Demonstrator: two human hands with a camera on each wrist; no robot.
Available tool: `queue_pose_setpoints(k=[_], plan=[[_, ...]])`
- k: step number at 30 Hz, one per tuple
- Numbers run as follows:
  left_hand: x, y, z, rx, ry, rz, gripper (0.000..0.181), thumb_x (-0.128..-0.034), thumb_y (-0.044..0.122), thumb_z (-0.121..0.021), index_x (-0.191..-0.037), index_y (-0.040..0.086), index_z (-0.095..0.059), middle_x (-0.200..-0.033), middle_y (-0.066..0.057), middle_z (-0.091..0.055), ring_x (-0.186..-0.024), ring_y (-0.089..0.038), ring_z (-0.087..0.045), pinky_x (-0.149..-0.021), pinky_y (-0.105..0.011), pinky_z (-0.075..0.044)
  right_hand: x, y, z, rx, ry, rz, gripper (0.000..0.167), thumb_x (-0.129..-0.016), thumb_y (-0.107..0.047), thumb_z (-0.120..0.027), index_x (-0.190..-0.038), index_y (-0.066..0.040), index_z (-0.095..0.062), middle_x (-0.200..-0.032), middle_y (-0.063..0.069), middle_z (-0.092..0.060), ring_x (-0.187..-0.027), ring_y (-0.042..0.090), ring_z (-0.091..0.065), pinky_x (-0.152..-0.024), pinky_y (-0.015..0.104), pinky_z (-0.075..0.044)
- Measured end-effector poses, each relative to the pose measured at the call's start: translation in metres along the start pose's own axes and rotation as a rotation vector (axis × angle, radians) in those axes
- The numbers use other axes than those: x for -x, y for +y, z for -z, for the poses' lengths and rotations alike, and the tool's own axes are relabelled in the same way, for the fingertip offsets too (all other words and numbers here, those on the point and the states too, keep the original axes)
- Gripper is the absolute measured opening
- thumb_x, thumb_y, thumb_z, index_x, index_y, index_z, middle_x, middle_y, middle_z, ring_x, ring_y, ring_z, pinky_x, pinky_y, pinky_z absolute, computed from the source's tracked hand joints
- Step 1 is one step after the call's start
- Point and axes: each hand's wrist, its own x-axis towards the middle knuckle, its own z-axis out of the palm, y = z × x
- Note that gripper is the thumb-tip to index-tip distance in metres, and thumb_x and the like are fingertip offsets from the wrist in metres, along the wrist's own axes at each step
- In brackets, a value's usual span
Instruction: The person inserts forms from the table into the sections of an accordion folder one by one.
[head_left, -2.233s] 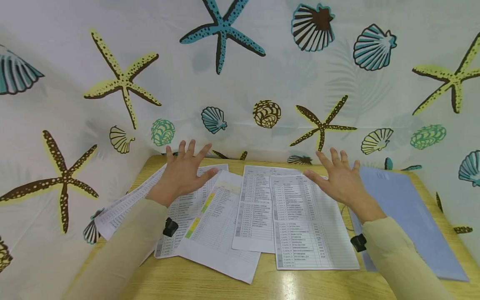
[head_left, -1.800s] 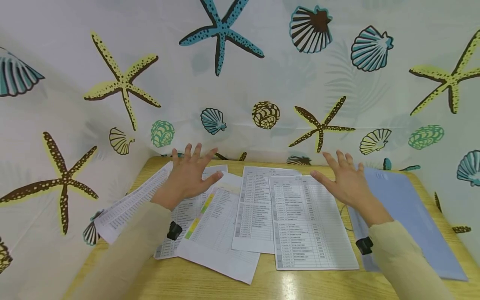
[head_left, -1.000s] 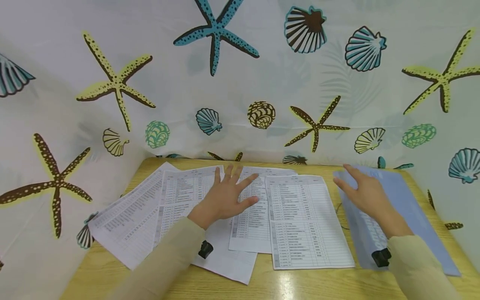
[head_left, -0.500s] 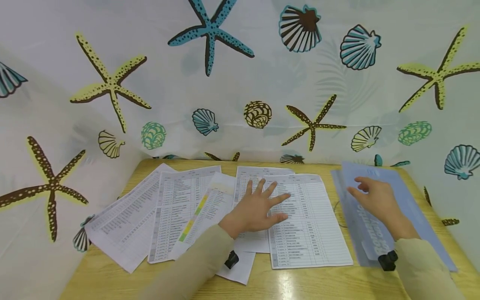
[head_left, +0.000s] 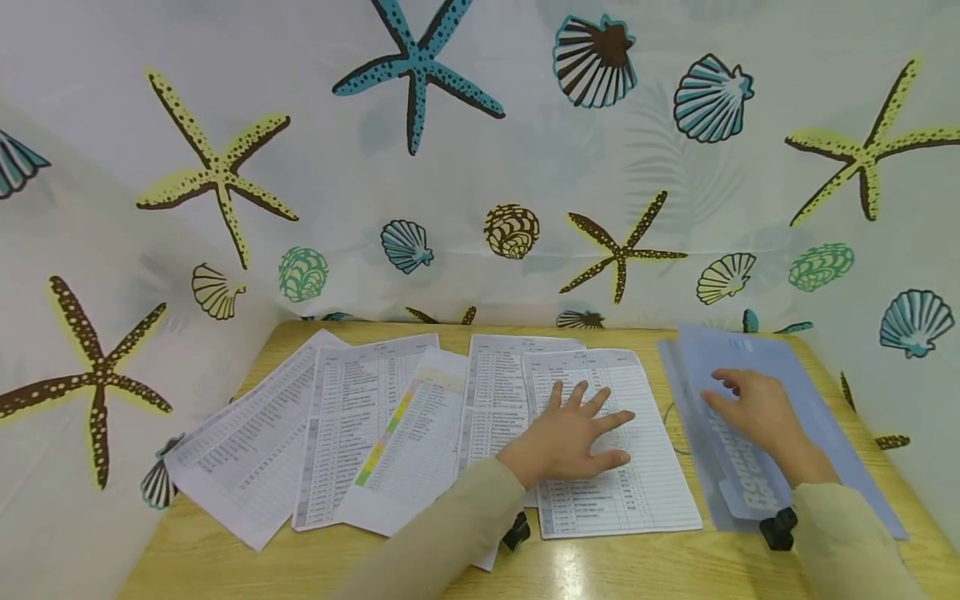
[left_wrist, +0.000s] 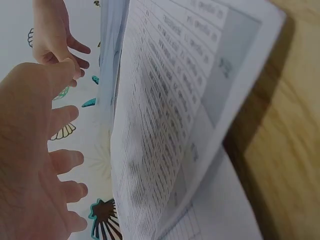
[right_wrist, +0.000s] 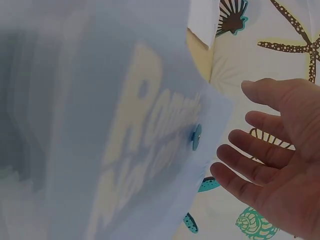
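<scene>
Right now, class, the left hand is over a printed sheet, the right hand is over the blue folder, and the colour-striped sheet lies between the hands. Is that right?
Not between: the head view shows the colour-striped sheet to the left of the left hand. That hand is over a printed sheet, and the right hand over the blue folder.

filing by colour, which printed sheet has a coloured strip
The third sheet from the left in the head view; it alone shows a yellow and green strip.

head view evenly lit | glare on table (head_left: 600,575) | wrist views dimmer | close page (left_wrist: 165,95) blurred
</scene>
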Motion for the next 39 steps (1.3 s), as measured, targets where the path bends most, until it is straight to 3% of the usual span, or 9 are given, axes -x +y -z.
queue_pose_setpoints(k=[7,16,22,30,39], plan=[[-0.026,0.014,-0.015,-0.029,-0.026,-0.016,0.063,-0.1075,0.069,-0.032,-0.165,0.043,-0.031,-0.175,-0.005,-0.028,-0.161,-0.041,-0.025,-0.129,-0.067,-0.02,0.005,0.012,-0.005,0.023,-0.025,-0.007,0.045,-0.1,-0.023,-0.07,-0.13,0.01,-0.067,-0.122,0.037,-0.068,-0.108,0.054,-0.066,-0.087,0.065,-0.057],[-0.053,0.035,-0.023,-0.057,-0.096,0.001,0.066,-0.1058,0.073,-0.031,-0.165,0.045,-0.028,-0.176,0.001,-0.025,-0.162,-0.035,-0.024,-0.131,-0.061,-0.019,0.006,0.019,-0.015,0.032,-0.016,-0.022,0.038,-0.097,-0.013,-0.071,-0.127,0.01,-0.068,-0.117,0.036,-0.07,-0.103,0.051,-0.068,-0.085,0.062,-0.058],[-0.062,0.047,-0.026,-0.112,-0.107,0.0,0.065,-0.1054,0.073,-0.03,-0.165,0.047,-0.028,-0.175,0.003,-0.026,-0.161,-0.034,-0.026,-0.13,-0.06,-0.022,0.005,0.022,-0.018,0.034,-0.023,-0.003,0.036,-0.094,-0.006,-0.071,-0.127,0.01,-0.068,-0.115,0.035,-0.07,-0.102,0.05,-0.069,-0.085,0.062,-0.058],[-0.073,0.06,-0.03,-0.119,-0.149,0.013,0.065,-0.1042,0.075,-0.029,-0.164,0.05,-0.026,-0.177,0.007,-0.019,-0.163,-0.032,-0.022,-0.132,-0.058,-0.018,0.006,0.029,-0.021,0.0,-0.004,-0.024,0.038,-0.093,-0.004,-0.072,-0.128,0.01,-0.068,-0.112,0.032,-0.071,-0.099,0.047,-0.07,-0.084,0.06,-0.058],[-0.083,0.067,-0.038,-0.136,-0.168,0.018,0.064,-0.1037,0.076,-0.026,-0.164,0.053,-0.022,-0.176,0.011,-0.017,-0.164,-0.029,-0.019,-0.132,-0.058,-0.016,0.009,0.037,-0.026,-0.129,0.017,-0.071,0.041,-0.095,-0.007,-0.073,-0.132,0.009,-0.066,-0.116,0.032,-0.072,-0.102,0.046,-0.072,-0.085,0.057,-0.06]])
